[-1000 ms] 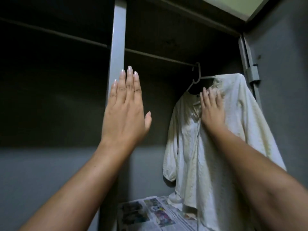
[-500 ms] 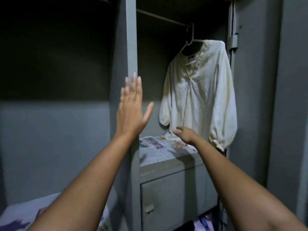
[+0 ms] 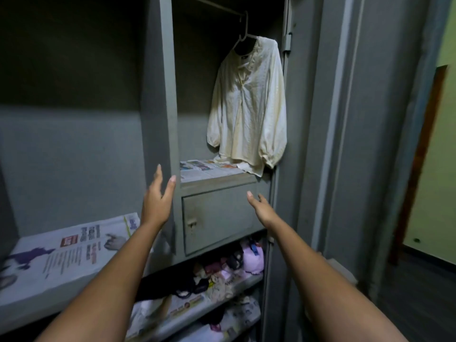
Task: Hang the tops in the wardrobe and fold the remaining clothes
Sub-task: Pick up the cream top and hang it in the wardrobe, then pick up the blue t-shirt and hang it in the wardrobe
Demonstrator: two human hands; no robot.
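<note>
A cream-white long-sleeved top (image 3: 249,104) hangs on a thin white plastic hanger (image 3: 244,33) from the rail inside the tall grey metal wardrobe (image 3: 160,95). It is in the right part of the wardrobe, close to the door hinge side. Its bottom edge lies on a sheet of newspaper (image 3: 204,169) that covers the top of a small grey locker box with a little door (image 3: 217,215).

Both hands are held out in front of the wardrobe and hold nothing. The left hand (image 3: 158,201) is up in front of the grey middle post, with its fingers straight and its thumb apart. The right hand (image 3: 261,208) is in front of the locker door, lower than the top and not touching it, with its fingers loose.

On the left shelf lies another big newspaper sheet (image 3: 64,255). Under the locker, a shelf holds a messy pile of small clothes in pink, black and white (image 3: 229,265). More clothes sit on the shelf below that.
</note>
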